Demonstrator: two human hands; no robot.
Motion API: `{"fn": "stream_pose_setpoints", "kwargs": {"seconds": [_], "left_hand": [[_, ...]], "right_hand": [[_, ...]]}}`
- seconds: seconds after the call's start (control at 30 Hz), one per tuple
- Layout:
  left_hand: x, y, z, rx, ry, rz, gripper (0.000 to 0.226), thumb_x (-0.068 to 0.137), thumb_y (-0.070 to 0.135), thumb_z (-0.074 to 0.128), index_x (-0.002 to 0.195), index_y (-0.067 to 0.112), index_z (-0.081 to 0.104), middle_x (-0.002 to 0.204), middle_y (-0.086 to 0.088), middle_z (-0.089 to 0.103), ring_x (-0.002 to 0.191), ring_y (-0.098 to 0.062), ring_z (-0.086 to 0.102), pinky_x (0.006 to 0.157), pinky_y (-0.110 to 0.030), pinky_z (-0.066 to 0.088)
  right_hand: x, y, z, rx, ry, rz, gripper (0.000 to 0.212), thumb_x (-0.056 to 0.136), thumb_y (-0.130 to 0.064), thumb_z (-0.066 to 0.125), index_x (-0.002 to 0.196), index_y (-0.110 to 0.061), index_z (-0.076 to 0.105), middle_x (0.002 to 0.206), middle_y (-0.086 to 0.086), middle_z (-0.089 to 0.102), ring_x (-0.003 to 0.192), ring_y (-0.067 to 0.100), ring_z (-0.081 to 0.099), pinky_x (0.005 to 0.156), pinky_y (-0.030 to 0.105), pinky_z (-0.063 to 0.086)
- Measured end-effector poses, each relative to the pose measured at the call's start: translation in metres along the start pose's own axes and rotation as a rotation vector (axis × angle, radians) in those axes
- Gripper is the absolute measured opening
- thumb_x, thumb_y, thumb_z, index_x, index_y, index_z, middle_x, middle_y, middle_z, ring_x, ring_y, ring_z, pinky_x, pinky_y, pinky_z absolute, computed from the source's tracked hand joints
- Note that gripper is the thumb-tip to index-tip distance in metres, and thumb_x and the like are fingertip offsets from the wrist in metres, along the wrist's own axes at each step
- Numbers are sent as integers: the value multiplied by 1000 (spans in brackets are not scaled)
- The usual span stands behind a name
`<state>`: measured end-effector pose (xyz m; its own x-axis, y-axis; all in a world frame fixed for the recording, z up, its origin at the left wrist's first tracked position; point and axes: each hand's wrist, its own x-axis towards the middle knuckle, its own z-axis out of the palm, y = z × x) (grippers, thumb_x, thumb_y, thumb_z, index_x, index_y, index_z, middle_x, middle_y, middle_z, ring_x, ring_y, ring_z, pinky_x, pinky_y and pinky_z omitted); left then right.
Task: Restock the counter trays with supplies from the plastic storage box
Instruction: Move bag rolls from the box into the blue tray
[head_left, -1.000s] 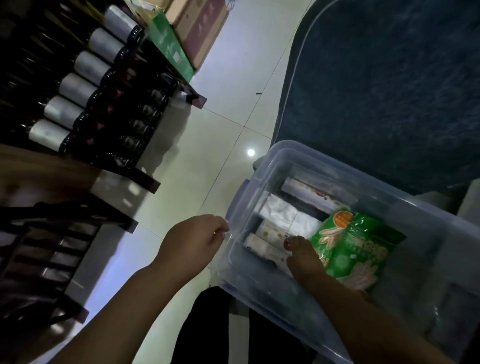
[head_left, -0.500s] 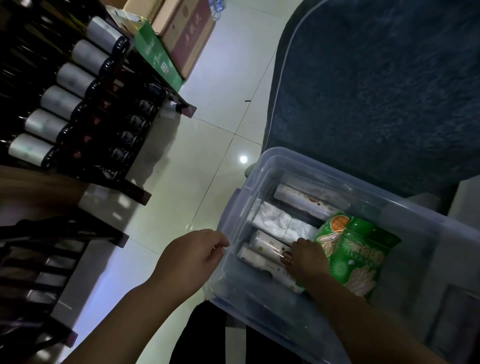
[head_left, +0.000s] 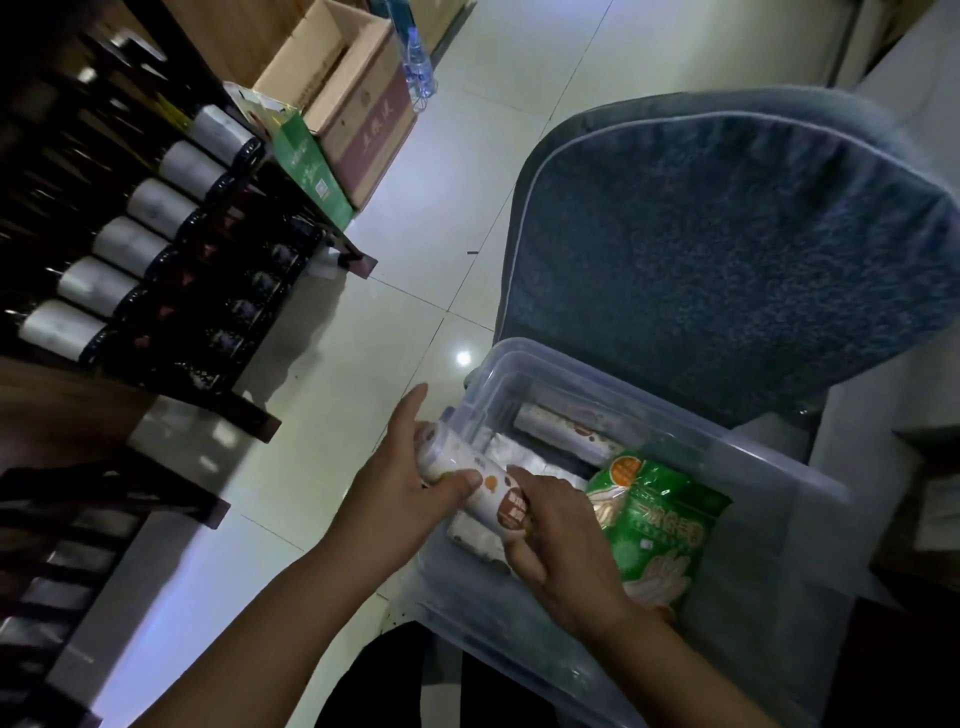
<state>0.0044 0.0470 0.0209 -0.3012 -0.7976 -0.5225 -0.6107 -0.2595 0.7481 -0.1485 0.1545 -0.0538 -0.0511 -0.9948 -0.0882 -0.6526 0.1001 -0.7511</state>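
Now | roll (head_left: 491, 491) over box (head_left: 769, 545) rim | left hand (head_left: 400, 499), right hand (head_left: 561, 540) grip ends

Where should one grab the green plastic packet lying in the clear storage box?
Pinch the green plastic packet by its far top edge, coming down from above: the walls of the clear plastic storage box block the sides, and the right hand, holding a white printed roll, crowds its near side.
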Motion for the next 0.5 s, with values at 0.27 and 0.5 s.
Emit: {"fn": "stream_pose_setpoints", "kwargs": {"seconds": [0.27,0.5], "left_hand": [[2,-14,-21,77,224,-62,47,73,20,76,106,38,47,113,3,53,97,-14,58,83,-36,55],[1,-24,-46,86,398,-125,37,77,18,71,105,30,50,101,4,57,89,-12,58,72,-33,53]], "right_hand": [[-1,51,36,132,-20,291,47,83,-52,38,99,-16,63,91,4,66,81,15,56,66,24,36],[-6,110,114,-227,-533,496,38,84,-36,55,116,-15,54,119,11,61,108,28,58,86,32,44]]}}
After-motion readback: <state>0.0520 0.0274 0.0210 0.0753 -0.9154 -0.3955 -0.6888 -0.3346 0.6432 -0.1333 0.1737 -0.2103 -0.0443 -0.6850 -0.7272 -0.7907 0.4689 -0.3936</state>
